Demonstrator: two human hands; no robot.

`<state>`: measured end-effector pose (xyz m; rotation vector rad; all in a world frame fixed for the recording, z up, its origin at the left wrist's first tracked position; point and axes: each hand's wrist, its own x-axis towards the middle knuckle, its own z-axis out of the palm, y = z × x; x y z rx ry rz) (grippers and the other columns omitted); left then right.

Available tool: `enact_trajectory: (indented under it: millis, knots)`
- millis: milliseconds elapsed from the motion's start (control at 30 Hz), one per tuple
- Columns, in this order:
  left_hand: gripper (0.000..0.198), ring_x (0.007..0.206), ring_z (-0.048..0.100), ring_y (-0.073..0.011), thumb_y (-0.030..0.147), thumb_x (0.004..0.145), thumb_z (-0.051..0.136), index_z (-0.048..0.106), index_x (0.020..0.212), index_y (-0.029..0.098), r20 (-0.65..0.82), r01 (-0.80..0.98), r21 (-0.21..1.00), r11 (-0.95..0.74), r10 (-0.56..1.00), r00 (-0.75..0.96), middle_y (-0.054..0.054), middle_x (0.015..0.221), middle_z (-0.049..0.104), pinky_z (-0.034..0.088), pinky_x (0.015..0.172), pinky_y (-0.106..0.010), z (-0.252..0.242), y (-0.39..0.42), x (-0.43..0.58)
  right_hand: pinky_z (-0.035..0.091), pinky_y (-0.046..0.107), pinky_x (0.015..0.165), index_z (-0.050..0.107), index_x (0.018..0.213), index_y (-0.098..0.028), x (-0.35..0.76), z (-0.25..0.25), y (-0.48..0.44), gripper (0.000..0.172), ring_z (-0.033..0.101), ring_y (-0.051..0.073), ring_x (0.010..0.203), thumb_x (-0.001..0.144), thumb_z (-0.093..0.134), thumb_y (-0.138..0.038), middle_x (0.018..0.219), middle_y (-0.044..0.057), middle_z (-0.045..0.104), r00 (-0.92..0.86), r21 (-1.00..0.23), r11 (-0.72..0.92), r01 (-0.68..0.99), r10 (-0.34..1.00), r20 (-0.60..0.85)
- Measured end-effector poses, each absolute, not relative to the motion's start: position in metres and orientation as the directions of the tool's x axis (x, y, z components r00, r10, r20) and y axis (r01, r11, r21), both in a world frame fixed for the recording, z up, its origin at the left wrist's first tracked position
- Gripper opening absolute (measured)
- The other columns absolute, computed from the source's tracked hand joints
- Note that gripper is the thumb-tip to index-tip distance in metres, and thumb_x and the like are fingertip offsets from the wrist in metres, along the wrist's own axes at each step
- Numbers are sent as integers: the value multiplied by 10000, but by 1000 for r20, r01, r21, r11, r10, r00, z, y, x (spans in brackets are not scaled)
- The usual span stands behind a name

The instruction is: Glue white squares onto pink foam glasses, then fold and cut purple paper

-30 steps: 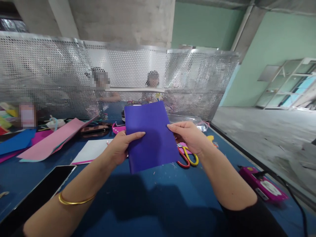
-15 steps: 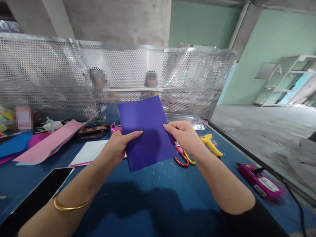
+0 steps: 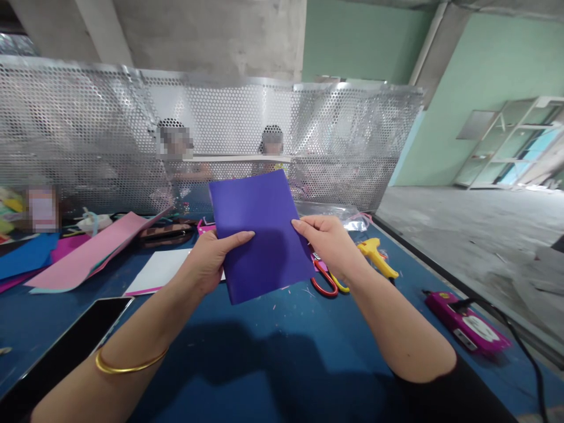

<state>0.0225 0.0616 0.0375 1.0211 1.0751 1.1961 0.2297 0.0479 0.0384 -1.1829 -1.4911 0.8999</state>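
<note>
I hold a purple sheet (image 3: 259,229) upright over the blue table (image 3: 264,364), tilted a little to the left. My left hand (image 3: 211,261) pinches its left edge, thumb on the front. Gripping the right edge the same way is my right hand (image 3: 328,244). A gold bangle (image 3: 127,364) circles my left forearm. Red and yellow scissors (image 3: 326,285) lie on the table just under my right hand.
A yellow glue gun (image 3: 376,258) lies right of the scissors. A pink device (image 3: 467,323) with a black cable sits at the right edge. A phone (image 3: 66,352) lies at the lower left; white paper (image 3: 161,270) and pink sheets (image 3: 88,252) beyond it. Other people sit behind a perforated metal screen (image 3: 198,123).
The purple sheet has risen slightly and shifted left with both hands still on it. The glue gun has come into view beside my right hand.
</note>
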Motion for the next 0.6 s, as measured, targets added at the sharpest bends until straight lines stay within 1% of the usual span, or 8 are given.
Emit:
enact_trajectory:
  millis: [100,200,300,367,433,500,600]
  knots:
    - [274,816,746,-238,210,607,865,758,858,190,-72,-200,977,72,997,9,-69,907,796,603,709,-284,39,61,23,304,250,468,591,647,-211,230,39,47,328,406,98,502,833,629,-478,544,-26,508,-73,-947,201,249,979,189]
    - [276,849,744,-232,215,621,860,756,874,187,-64,-200,978,61,998,-8,-74,941,795,601,735,-279,38,62,24,303,245,454,618,660,-210,230,38,48,307,412,98,487,803,664,-478,524,-24,521,-69,-951,169,258,985,156]
    - [317,901,738,-218,293,660,852,757,942,183,-59,-208,976,62,998,19,-85,1023,785,593,716,-245,34,61,26,328,251,462,617,645,-209,231,36,51,309,445,106,495,806,656,-469,531,-20,546,-1,-951,192,244,980,198]
    - [395,949,731,-221,326,662,857,750,1018,194,-68,-187,979,84,994,90,-82,1066,776,590,718,-237,30,58,29,361,262,485,610,628,-209,233,36,54,312,484,115,520,811,648,-460,556,-14,576,45,-946,227,231,969,244]
    - [461,989,724,-233,314,652,866,738,1080,197,-97,-155,980,125,979,178,-84,1088,771,593,763,-257,27,55,33,386,269,507,609,621,-209,234,35,56,308,514,122,544,813,644,-447,581,-8,602,75,-941,252,225,959,274]
    - [479,997,724,-251,291,653,866,732,1099,182,-120,-151,976,155,968,221,-96,1081,771,596,813,-298,25,53,35,397,269,512,611,623,-207,235,33,59,302,524,123,552,815,644,-438,593,-2,616,90,-940,255,227,956,281]
    - [460,933,741,-267,264,632,873,739,1059,158,-109,-162,977,137,979,171,-103,1016,785,608,800,-335,25,53,37,409,267,510,625,643,-206,234,30,61,295,531,119,543,820,640,-441,608,2,636,78,-951,229,206,965,250]
